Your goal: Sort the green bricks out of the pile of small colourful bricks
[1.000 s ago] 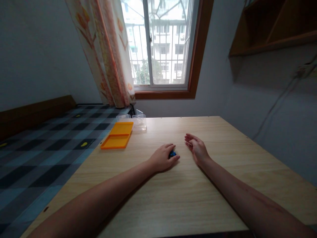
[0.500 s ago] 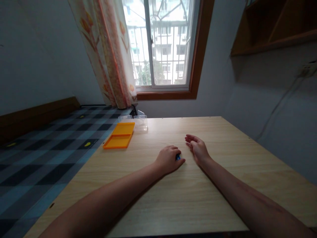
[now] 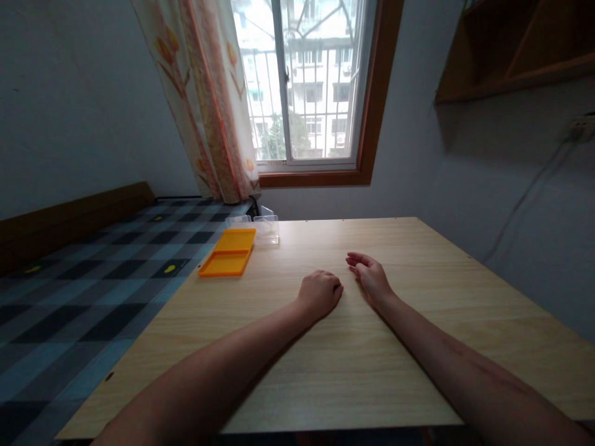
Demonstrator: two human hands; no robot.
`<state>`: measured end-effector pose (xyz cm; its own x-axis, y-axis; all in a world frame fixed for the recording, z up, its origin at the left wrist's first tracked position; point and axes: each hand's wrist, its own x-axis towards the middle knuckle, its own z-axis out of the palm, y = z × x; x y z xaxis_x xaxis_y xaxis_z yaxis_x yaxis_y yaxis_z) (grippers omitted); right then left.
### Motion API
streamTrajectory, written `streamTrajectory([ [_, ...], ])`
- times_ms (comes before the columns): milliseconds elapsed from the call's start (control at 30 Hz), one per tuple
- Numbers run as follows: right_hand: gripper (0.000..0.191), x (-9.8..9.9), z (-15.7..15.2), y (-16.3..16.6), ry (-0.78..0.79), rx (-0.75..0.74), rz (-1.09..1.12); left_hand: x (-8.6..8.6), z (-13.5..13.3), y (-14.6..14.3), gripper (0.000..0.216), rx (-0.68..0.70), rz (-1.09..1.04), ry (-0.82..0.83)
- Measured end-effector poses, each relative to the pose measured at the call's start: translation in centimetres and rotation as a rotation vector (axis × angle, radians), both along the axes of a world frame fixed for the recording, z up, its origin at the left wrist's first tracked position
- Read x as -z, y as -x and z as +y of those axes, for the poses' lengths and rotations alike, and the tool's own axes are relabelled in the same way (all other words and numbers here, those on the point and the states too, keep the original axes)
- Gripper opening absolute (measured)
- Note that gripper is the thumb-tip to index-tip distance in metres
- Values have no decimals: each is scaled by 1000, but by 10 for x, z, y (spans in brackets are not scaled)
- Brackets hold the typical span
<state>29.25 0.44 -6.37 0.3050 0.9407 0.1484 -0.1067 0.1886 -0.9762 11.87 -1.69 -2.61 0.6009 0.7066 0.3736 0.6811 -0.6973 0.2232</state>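
Observation:
My left hand (image 3: pixel 320 291) rests on the wooden table (image 3: pixel 279 378), its fingers curled closed with the thumb against them. A small dark spot shows between thumb and forefinger; the small blue object seen there earlier is covered by the hand. To the right, my right hand (image 3: pixel 369 275) lies on its side on the table, apart from the left. Its fingers are loosely extended toward the left and nothing shows in them.
An orange two-part tray (image 3: pixel 224 263) lies open at the table's left edge. Behind it stand clear plastic boxes (image 3: pixel 266 230). A bed with a checked cover (image 3: pixel 116 272) adjoins the left side. A wooden shelf (image 3: pixel 515 80) hangs on the right wall.
My left hand's fingers and thumb have closed, and the blue object between them has gone out of sight. The right hand has barely moved. The view has shifted slightly.

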Motion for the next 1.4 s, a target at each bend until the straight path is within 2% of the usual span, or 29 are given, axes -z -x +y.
streamTrajectory([
  [100, 48, -1, -5, 6, -36, -92, -143, 1, -3, 1, 17, 3, -69, -32],
  [167, 47, -3, -10, 10, -77, -153, -245, 0, -5, 7, 22, -16, -147, -70],
  [267, 45, -6, -20, 17, -141, -230, -376, -6, -1, 29, 31, -64, -261, -131],
  [367, 54, -9, -29, 26, -250, -341, -652, -20, 14, 71, 30, -115, -360, -192],
  [467, 65, -12, -35, 36, -353, -428, -971, -40, 34, 126, 32, -213, -453, -262],
  [600, 70, -18, -34, 50, -352, -474, -1101, -58, 53, 195, 27, -433, -599, -309],
  [767, 71, -23, -25, 70, -344, -511, -1171, -53, 70, 248, 30, -693, -855, -268],
  [867, 68, -25, -19, 86, -351, -508, -1179, -45, 80, 258, 31, -798, -1001, -193],
  [967, 67, -26, -11, 105, -375, -506, -1170, -38, 86, 258, 30, -845, -1084, -119],
  [1167, 59, -28, 10, 147, -413, -494, -1191, -33, 82, 250, 28, -813, -1131, -90],
  [1400, 26, -33, 26, 187, -524, -571, -1183, -32, 83, 250, 28, -777, -1138, -120],
])
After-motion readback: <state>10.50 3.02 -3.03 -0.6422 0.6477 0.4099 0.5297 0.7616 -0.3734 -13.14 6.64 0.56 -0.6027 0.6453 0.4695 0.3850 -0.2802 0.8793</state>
